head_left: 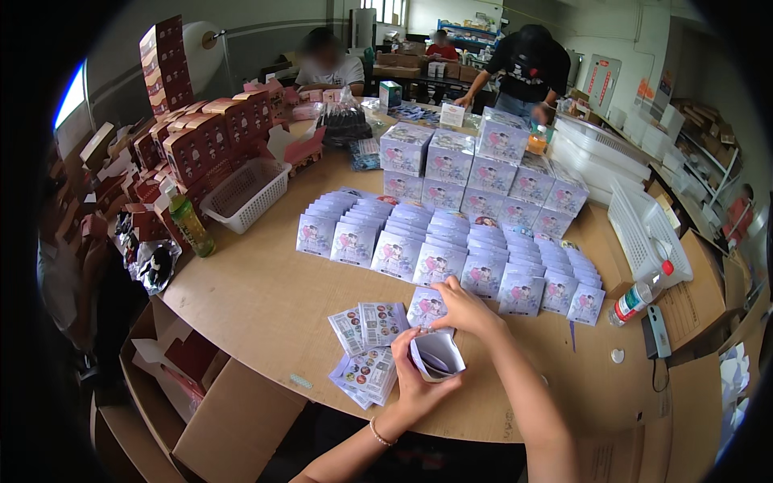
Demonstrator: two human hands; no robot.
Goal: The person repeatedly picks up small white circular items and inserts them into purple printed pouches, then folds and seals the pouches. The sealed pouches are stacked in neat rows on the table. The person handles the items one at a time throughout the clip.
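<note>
My left hand (412, 377), with a beaded bracelet on its wrist, is wrapped round a small paper box (451, 360). The box's open top faces me, and a pale, curved piece shows inside it. Just beyond, my right hand (465, 310) has its thumb and fingers closed on the right edge of a lilac printed packet (425, 306). This packet stands in front of the rows of similar lilac packets (439, 263). Left of my hands, several packets lie in a loose pile, with printed backs (382, 324) up.
Behind the rows stand stacked lilac boxes (451, 157). At left are a white basket (245, 193), a green bottle (191, 225) and red-brown boxes (197, 149). A red-capped bottle (640, 295) and a power strip (656, 332) lie at right. People work across the table.
</note>
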